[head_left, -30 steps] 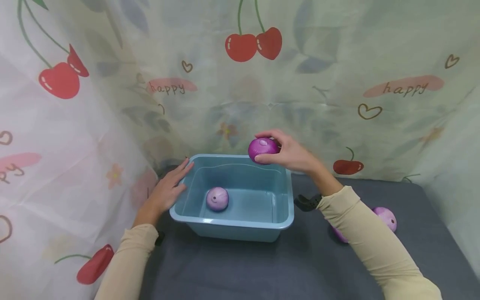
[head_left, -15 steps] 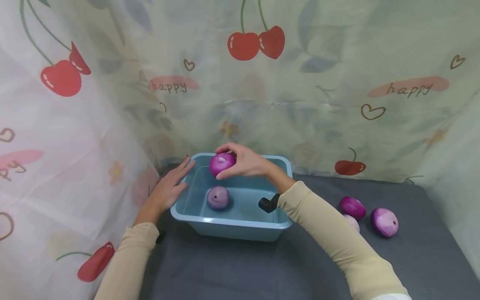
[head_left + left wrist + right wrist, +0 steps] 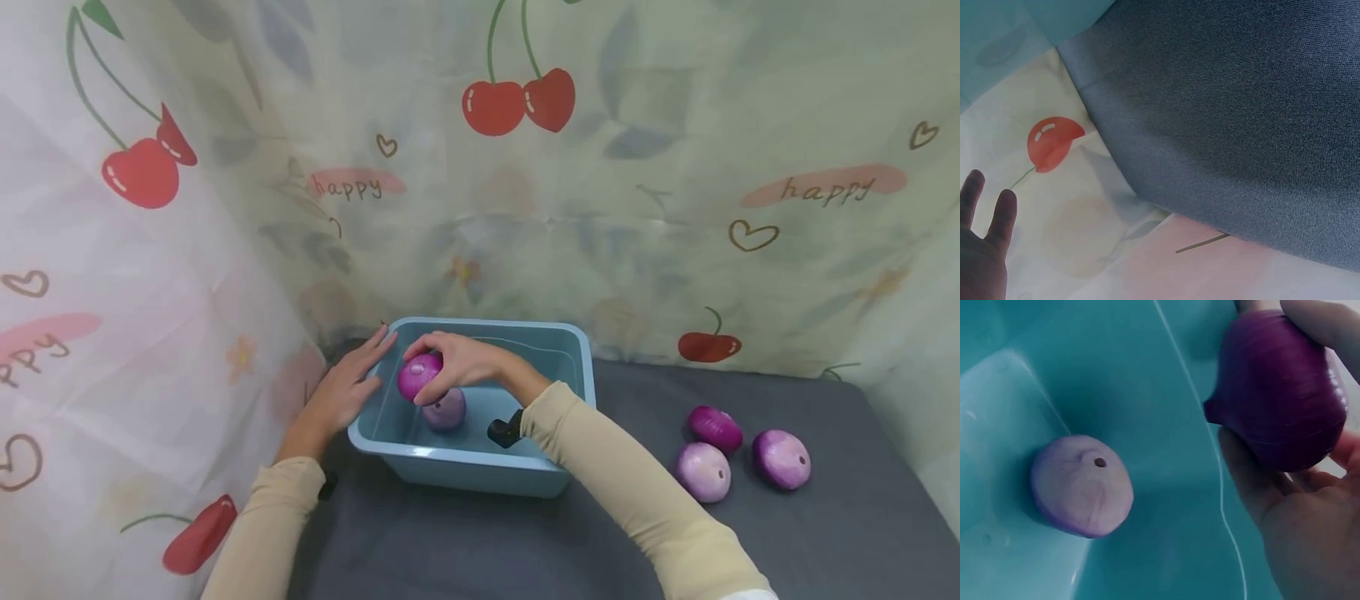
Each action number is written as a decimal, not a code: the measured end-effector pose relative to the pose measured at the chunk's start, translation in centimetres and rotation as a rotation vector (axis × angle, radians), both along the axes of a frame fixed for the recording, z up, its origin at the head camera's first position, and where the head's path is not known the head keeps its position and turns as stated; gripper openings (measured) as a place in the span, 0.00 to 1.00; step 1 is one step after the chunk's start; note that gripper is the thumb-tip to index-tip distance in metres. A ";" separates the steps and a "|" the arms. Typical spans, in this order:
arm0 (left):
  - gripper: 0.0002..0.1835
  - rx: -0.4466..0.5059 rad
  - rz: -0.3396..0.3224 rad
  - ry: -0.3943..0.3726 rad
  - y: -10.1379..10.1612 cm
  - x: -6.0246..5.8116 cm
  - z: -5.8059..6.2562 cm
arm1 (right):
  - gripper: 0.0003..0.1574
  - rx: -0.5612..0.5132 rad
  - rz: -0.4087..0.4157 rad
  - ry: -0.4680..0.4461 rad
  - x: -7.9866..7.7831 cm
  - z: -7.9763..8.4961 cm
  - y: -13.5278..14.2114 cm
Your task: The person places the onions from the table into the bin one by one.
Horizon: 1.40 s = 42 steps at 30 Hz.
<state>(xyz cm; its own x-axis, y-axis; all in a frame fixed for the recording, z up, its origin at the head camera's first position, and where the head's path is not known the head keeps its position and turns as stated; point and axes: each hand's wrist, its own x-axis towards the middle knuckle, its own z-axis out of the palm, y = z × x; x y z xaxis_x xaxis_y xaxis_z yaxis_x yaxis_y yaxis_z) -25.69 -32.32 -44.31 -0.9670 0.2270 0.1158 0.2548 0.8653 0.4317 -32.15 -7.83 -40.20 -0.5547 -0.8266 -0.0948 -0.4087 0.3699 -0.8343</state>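
My right hand (image 3: 468,364) grips a dark purple onion (image 3: 418,377) above the left part of a blue plastic basin (image 3: 480,452). In the right wrist view the same onion (image 3: 1285,394) shows its pointed tip, with fingers and thumb around it. Below it, a paler onion (image 3: 1082,487) with a small dark hole lies on the basin's floor; in the head view the onion in hand partly covers it. My left hand (image 3: 343,393) rests at the basin's left rim with its fingers extended. Only part of that hand (image 3: 985,244) appears in the left wrist view.
Right of the basin, three onions lie on the dark grey cloth: a deep purple onion (image 3: 716,428), a pale onion (image 3: 703,472) and a two-toned onion (image 3: 782,459). Cherry-printed curtains (image 3: 615,250) stand close behind and at the left.
My right hand has carried the purple onion left and down, from over the basin's right back rim to inside its left part. My left hand stays at the left rim.
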 end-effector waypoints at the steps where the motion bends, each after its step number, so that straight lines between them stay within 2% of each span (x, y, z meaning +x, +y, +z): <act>1: 0.31 0.000 -0.001 0.004 0.0 0.0 0.0 | 0.42 0.016 0.004 -0.006 0.0 -0.1 -0.1; 5: 0.31 0.006 -0.013 0.014 0.0 -0.1 0.1 | 0.43 0.055 0.014 -0.034 0.0 -0.9 -0.2; 11: 0.31 0.012 -0.025 0.011 0.2 -0.2 0.2 | 0.45 0.120 0.065 -0.007 0.0 -2.0 -0.2; 22: 0.32 0.042 -0.013 0.007 0.1 0.0 0.0 | 0.45 0.162 0.061 0.006 -0.5 -3.3 0.2; 34: 0.32 0.033 0.002 -0.002 0.0 0.0 0.1 | 0.48 0.099 0.119 -0.082 -0.3 -3.4 -0.3; 42: 0.32 0.032 -0.004 -0.007 -0.2 -0.1 0.0 | 0.47 0.124 0.114 -0.056 -0.3 -3.5 -0.2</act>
<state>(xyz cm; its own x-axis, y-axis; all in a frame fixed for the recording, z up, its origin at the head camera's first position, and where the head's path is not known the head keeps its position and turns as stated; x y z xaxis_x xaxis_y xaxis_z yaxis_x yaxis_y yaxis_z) -25.80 -32.52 -44.30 -0.9669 0.2271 0.1166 0.2553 0.8498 0.4612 -32.46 -8.05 -43.66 -0.4491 -0.8639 -0.2282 -0.4082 0.4255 -0.8076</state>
